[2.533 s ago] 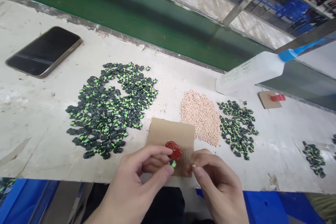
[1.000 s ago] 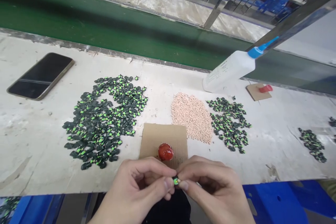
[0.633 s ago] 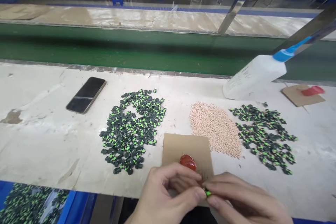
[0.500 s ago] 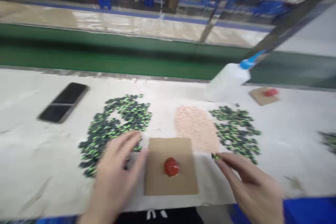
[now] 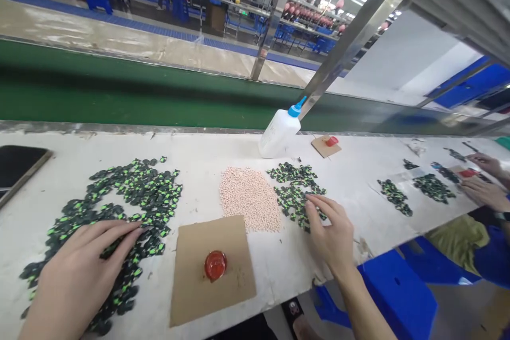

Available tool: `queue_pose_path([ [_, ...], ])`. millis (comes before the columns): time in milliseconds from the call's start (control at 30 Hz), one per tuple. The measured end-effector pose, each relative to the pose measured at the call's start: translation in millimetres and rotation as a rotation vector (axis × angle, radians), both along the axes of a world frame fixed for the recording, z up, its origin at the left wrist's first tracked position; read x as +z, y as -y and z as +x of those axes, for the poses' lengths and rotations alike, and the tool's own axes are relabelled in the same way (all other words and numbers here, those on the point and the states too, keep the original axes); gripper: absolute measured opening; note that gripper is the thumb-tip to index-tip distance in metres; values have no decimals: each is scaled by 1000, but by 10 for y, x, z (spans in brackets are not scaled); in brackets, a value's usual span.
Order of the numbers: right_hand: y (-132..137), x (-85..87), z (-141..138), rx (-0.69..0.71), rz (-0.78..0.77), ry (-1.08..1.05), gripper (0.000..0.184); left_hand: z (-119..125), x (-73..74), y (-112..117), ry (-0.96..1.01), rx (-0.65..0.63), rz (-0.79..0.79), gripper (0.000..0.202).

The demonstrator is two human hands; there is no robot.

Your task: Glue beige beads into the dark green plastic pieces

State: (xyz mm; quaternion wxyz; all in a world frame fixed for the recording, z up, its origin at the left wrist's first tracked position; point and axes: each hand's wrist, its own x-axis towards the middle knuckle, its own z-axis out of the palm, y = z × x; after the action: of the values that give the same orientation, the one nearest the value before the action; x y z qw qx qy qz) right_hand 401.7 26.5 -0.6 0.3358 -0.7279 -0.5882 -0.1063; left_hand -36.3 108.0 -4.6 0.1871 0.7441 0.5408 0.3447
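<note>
My left hand lies over a large pile of small black-and-green pieces. Its thumb and fingertips are pinched together, with a dark piece at their tips. To the right, my right hand reaches to a smaller pile of the same pieces. Its thumb and index fingertips are close together at the pile's edge; what is between them is hidden. Between the hands lies a square of brown cardboard, carrying a small round cap of red, glossy liquid. Behind it spreads a patch of tiny pale pink beads.
A white bottle with a blue nozzle stands behind the beads. Farther right is another cardboard piece with a red cap. A phone lies at left. Another person's hands work at far right, near more dark piles.
The view has swung right. My left hand has moved from beside the cardboard onto the left pile. My right hand, which held a black-and-green piece near the cardboard, is now at the right pile.
</note>
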Motion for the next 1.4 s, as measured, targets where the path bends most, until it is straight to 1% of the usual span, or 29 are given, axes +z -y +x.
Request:
queue_pose_path([
  [67,-146,90,-282,147,-58,19,19,27,104,-34,-170,12,90,12],
  [100,-225,124,-404,212,-93,29,19,42,157,-46,-221,15,134,14],
  [133,-300,147,-504,265,-125,39,20,62,212,-48,-219,20,159,15],
  [200,-427,163,-632,343,-168,50,22,117,320,-11,-130,55,134,15],
  [267,-508,149,-675,391,-172,43,23,199,414,73,57,85,26,9],
  [300,-536,133,-675,409,-165,33,24,248,449,123,186,89,-47,5],
  [333,-557,114,-665,422,-153,18,26,301,472,171,233,88,-83,5],
  [400,-589,75,-639,439,-137,-16,28,403,491,250,289,110,-108,11],
  [533,-615,60,-632,430,-143,-87,24,536,521,324,419,139,-150,12],
  [633,-609,123,-660,392,-152,-155,22,572,584,334,521,132,-187,10],
  [733,-540,267,-687,339,-146,-259,16,583,632,346,605,127,-226,10],
  [767,-493,332,-702,326,-147,-306,14,588,640,356,638,126,-239,8],
  [800,-434,403,-727,318,-152,-356,13,595,645,368,676,126,-254,10],
  [867,-289,543,-805,328,-179,-466,14,626,662,398,742,124,-301,25],
  [900,-212,602,-859,345,-201,-569,16,653,676,416,760,100,-336,29],
  [933,-138,651,-918,368,-227,-724,18,688,697,435,768,63,-374,29],
  [1033,42,726,-1100,409,-324,-1327,19,843,784,501,823,-56,-471,25],
  [1067,82,735,-1155,414,-360,-1478,18,907,815,526,855,-74,-505,25],
  [1100,111,742,-1205,413,-393,-1572,17,972,844,553,888,-70,-538,25],
  [1167,141,761,-1294,384,-429,-1690,16,1092,882,603,917,-49,-585,25],
  [1233,145,797,-1369,334,-427,-1755,19,1184,886,646,909,-41,-584,22],
  [1333,140,865,-1451,293,-418,-1792,24,1266,835,703,879,-76,-512,26],
  [1400,146,894,-1479,282,-439,-1803,24,1294,785,741,818,-122,-415,30],
])
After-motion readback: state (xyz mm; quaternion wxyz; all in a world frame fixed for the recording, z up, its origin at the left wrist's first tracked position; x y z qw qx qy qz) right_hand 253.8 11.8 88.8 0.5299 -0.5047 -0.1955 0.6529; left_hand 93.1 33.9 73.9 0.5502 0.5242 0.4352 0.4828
